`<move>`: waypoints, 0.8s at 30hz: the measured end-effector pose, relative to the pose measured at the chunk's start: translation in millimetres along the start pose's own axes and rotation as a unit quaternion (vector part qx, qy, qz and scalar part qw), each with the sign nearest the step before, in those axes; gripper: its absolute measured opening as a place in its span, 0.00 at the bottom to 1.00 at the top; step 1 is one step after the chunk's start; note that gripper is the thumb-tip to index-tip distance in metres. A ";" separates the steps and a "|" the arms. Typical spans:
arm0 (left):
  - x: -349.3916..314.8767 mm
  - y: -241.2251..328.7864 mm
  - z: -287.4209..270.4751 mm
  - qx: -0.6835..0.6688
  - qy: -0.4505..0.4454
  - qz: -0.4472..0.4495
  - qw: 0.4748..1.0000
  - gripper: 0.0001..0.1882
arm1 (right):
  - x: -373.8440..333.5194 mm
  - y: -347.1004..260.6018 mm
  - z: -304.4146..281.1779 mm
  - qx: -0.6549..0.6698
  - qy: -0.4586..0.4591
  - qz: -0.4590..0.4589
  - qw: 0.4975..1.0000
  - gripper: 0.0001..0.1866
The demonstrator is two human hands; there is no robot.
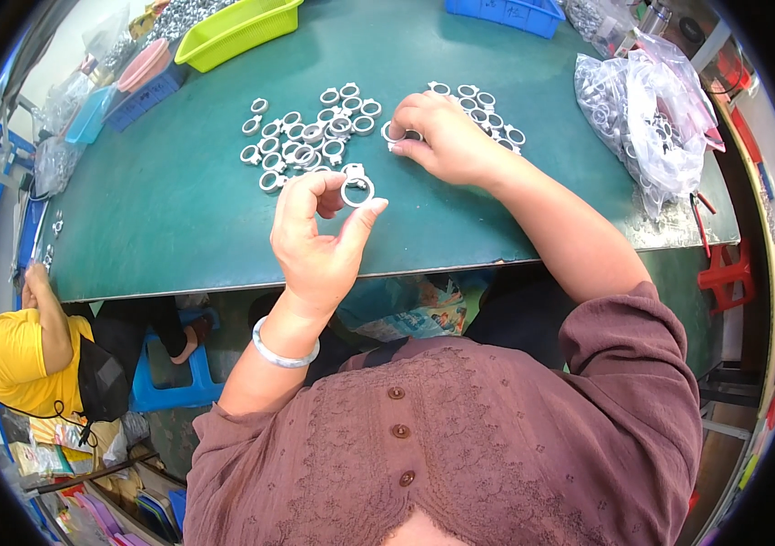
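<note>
My left hand (319, 238) pinches a silver metal ring with a small lug (369, 194) between thumb and forefinger, raised over the near part of the green table. Farther right, my right hand (442, 136) has its thumb and fingertips closed on another metal ring (387, 133), close to the tabletop. A loose heap of similar rings (312, 133) lies just beyond my left hand. More rings (486, 99) are spread beyond and beside my right hand, which partly covers that group.
On the green table (178, 237), a lime-green basket (237, 36) and a blue basket (506, 14) stand at the far side. Clear plastic bags of metal parts (647, 118) fill the right end. At the left, a person in yellow (19, 355) sits by the table's edge.
</note>
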State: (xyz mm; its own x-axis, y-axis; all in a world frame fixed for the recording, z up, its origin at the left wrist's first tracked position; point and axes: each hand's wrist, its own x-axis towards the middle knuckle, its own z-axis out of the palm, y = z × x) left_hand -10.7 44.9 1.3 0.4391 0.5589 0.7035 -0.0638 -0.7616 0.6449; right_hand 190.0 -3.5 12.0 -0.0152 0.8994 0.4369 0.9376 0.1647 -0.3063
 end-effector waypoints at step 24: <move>12.5 -1.0 15.4 -0.318 -0.080 -0.234 0.915 0.24 | -2.7 -18.3 -10.5 0.580 -0.125 0.136 0.794 0.14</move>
State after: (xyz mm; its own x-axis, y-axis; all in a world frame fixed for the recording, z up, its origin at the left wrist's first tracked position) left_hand 8.7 47.5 4.8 0.6738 0.6812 0.2862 -0.3216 -0.0783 0.9436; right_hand 176.5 -13.2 25.3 -0.0706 0.9939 0.0844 -0.0298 0.0825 -0.9961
